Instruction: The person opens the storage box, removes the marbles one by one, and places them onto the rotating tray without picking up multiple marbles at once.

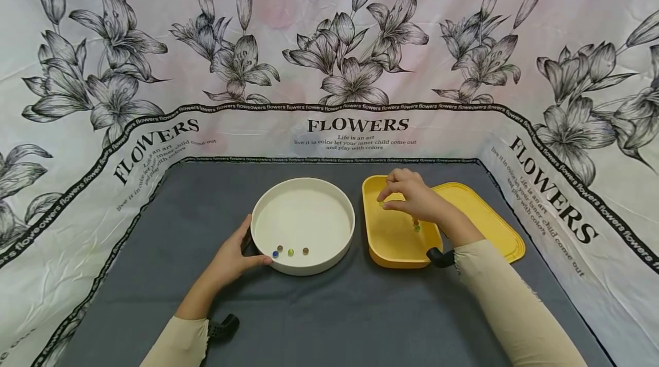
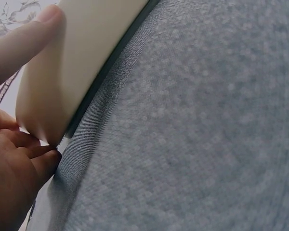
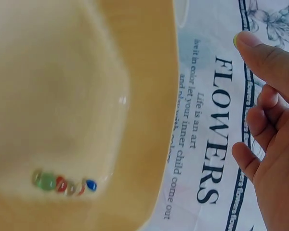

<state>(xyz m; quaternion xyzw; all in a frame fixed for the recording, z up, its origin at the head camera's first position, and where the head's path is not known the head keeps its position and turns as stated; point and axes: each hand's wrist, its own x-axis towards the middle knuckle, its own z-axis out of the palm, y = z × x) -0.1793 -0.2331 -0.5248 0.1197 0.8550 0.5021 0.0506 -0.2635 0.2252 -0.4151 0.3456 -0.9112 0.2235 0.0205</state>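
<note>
My left hand (image 1: 228,259) holds the left side of a round white dish (image 1: 304,210), its thumb on the near wall. In the left wrist view the other fingers curl in at the bottom edge of the dish wall (image 2: 82,57). Several glass marbles (image 1: 290,252) lie inside the dish at its near side. Over the yellow box (image 1: 393,244), my right hand (image 1: 416,198) pinches a yellow-green marble (image 1: 381,203) between thumb and fingertips. In the right wrist view a row of coloured marbles (image 3: 61,184) lies along one side of the box floor.
Beside the box on the right lies a flat yellow lid (image 1: 486,218), partly behind the right forearm. Dark grey cloth (image 1: 309,321) covers the table, bordered by white cloth printed with flowers (image 1: 355,70). Each wrist wears a black camera (image 1: 223,328).
</note>
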